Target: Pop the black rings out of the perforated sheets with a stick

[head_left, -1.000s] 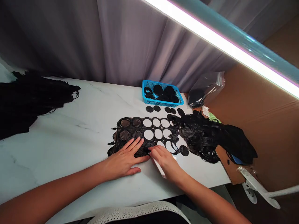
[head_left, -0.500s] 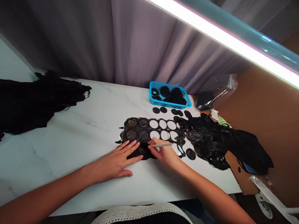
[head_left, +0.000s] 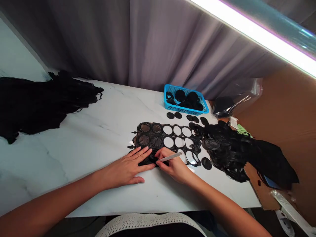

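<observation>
The left hand (head_left: 134, 166) lies flat with its fingers spread, the fingertips resting on the near left part of a black sheet (head_left: 150, 134). The right hand (head_left: 171, 164) is closed around a slim pale tool (head_left: 172, 156), just beside the left hand's fingertips; the tool's working end is hard to make out. The sheet lies on the desk (head_left: 108, 115), under and beyond both hands. Dark circles fill its part ahead of the left hand; round holes showing white lie ahead and to the right of the right hand. A loose disc (head_left: 206, 163) sits to the right of the right hand, with a heap of black scraps (head_left: 222, 141) past it. Beyond the hands stands a blue basket (head_left: 172, 107) holding dark round pieces. Black cloth (head_left: 37, 105) lies far to the left hand's left.
</observation>
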`<state>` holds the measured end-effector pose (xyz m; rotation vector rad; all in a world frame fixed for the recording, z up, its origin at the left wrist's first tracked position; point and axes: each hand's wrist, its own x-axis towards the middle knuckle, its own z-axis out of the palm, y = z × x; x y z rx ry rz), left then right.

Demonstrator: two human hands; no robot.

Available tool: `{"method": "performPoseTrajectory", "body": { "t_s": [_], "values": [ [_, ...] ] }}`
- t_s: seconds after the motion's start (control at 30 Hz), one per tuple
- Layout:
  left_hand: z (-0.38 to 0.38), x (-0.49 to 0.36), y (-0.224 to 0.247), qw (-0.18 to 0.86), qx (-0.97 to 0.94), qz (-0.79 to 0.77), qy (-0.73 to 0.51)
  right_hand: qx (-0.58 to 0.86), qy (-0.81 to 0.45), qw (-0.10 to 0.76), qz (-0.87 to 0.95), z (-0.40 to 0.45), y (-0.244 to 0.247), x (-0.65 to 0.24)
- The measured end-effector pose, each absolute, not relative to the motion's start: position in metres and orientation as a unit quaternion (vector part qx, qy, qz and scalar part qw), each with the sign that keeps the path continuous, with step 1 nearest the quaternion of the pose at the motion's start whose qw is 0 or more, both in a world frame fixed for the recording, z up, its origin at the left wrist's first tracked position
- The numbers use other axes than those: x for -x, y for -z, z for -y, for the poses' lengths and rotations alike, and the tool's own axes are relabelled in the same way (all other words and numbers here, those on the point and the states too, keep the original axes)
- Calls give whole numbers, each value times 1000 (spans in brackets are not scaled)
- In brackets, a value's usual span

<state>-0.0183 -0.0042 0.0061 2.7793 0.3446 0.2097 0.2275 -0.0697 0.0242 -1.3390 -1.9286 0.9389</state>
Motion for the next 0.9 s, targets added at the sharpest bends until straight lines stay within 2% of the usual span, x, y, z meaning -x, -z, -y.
{"method": "performPoseTrajectory", "body": {
  "t_s": [0.23,0.43,0.57,0.73,0.9],
  "values": [
    [6,19,-6,185,-972,-138,-49,466,-151,206,847,75,-12,-225],
    [8,23,-16,187,-971,-138,-60,676,-43,285,678,13,-25,-293],
    [3,18,-25,196,-970,-131,-62,644,-137,317,682,-1,-32,-296],
    [-13,2,-14,179,-956,-211,-96,530,-297,293,738,7,-29,-257],
    [-20,0,0,156,-964,-200,-80,476,-366,298,742,5,-26,-248]
  ]
}}
